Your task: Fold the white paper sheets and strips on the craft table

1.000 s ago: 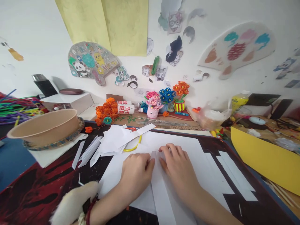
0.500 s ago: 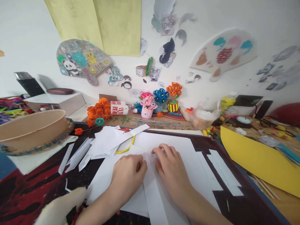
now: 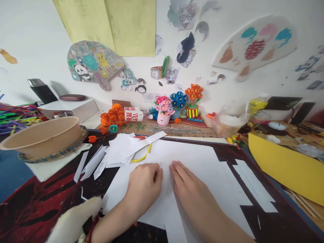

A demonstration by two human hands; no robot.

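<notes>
A long white paper strip (image 3: 174,222) runs toward me from between my hands, over larger white paper sheets (image 3: 199,155). My left hand (image 3: 144,184) is closed, thumb against curled fingers, at the far end of the strip's left edge. My right hand (image 3: 191,185) lies with fingers stretched out and held together, pressing on the strip's right side. Its fingertips are a short gap from my left thumb. The strip's far end blends into the white sheets beneath, so its exact outline there is hard to see.
Cut paper pieces (image 3: 121,148) and a yellow ring (image 3: 141,158) lie beyond my left hand. White strips (image 3: 255,185) and yellow card (image 3: 286,168) lie right. A round tan basin (image 3: 45,135) stands left. Flower pots (image 3: 163,118) line the wall. A pale plush shape (image 3: 73,219) is near my left wrist.
My right hand's fingers, bent and raised at the tips before, now lie straighter and flatter on the paper. My left hand stays closed at nearly the same spot. The view has shifted slightly left.
</notes>
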